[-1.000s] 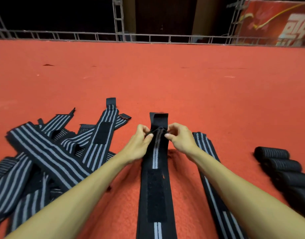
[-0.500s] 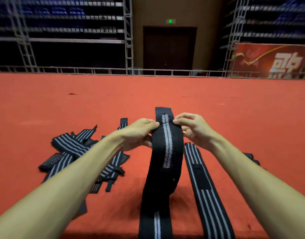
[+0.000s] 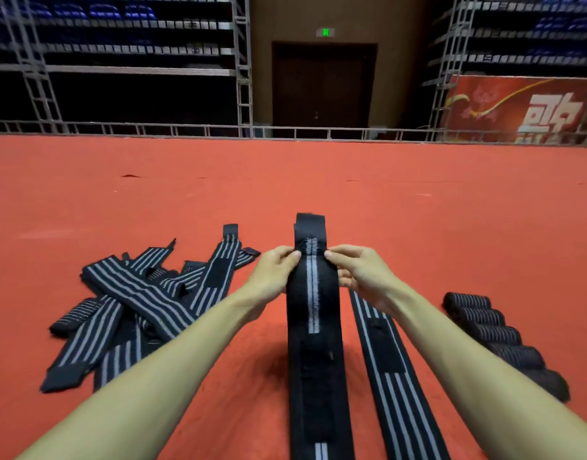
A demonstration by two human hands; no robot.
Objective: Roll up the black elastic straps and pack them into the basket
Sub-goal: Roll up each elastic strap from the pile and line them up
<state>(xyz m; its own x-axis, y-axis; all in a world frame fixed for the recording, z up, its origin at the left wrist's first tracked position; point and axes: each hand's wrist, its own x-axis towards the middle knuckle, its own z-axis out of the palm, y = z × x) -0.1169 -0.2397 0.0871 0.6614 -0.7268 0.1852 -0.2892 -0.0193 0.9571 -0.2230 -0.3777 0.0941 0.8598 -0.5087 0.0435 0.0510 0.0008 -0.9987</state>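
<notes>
Red carpet (image 3: 318, 180) in a dim hall, stands and a door along the top of the frame. At centre, left hand (image 3: 275, 270) and right hand (image 3: 358, 270), both with fingertips and thumbs pinched on the far end of one strap (image 3: 313, 293). That end raised off the carpet since a second ago, tip now doubled over: probably the first turn of a roll. Just right, a flat strap (image 3: 385, 353); lower left, a loose pile (image 3: 146, 300); right edge, a row of finished rolls (image 3: 494, 336). No basket in view.
</notes>
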